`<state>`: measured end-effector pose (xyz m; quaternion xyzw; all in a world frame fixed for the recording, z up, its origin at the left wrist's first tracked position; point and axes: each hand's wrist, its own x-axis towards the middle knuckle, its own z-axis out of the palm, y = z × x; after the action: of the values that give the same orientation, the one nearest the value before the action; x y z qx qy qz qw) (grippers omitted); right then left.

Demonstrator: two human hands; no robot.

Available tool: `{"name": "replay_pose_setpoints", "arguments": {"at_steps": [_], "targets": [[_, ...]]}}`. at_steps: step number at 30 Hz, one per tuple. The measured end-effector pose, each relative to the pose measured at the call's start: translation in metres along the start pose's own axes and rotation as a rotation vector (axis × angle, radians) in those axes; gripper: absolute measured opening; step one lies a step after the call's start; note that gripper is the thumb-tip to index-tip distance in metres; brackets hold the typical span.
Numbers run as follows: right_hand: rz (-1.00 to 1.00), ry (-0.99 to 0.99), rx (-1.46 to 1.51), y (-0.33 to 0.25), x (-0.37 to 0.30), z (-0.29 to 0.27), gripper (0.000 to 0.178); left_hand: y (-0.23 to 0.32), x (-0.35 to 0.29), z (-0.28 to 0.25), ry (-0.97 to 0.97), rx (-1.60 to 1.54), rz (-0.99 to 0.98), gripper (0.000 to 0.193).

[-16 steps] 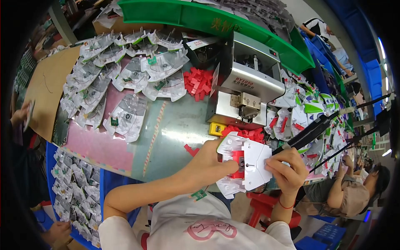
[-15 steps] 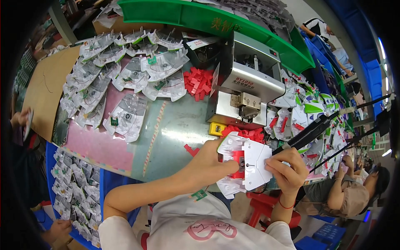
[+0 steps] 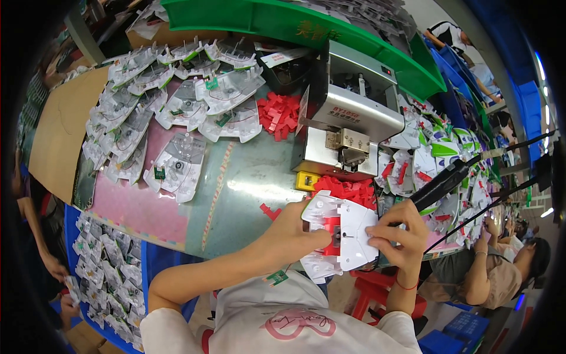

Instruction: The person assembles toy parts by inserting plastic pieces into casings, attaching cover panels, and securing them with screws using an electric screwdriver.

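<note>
Your left hand (image 3: 296,230) grips a white plastic shell (image 3: 357,242) holding a red plastic insert (image 3: 331,222); your right hand (image 3: 404,233) touches its edge. A boxy silver metal machine (image 3: 368,113) stands beyond.

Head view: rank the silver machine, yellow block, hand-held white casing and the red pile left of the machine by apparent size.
1. Silver machine
2. White casing, partly covered
3. Red pile
4. Yellow block

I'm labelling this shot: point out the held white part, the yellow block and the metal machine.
Held white part (image 3: 356,225): head view, flat panel.
Yellow block (image 3: 301,182): head view, left side.
Metal machine (image 3: 356,106): head view, silver front.
</note>
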<state>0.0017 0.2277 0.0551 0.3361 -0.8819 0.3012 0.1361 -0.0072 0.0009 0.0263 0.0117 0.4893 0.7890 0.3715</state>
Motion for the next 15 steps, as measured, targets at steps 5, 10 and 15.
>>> {"name": "replay_pose_setpoints", "arguments": {"at_steps": [5,10,15], "targets": [[0.12,-0.16,0.09,-0.001,0.006,0.003,0.051,-0.004,-0.002,-0.002,0.006,-0.006,-0.011,0.036],[0.163,-0.315,0.113,-0.016,0.006,0.007,0.077,-0.007,-0.009,0.0,0.07,0.143,0.059,0.043],[0.233,-0.227,0.157,-0.024,0.001,0.02,0.084,-0.017,-0.007,-0.005,0.077,0.311,0.229,0.054]]}}
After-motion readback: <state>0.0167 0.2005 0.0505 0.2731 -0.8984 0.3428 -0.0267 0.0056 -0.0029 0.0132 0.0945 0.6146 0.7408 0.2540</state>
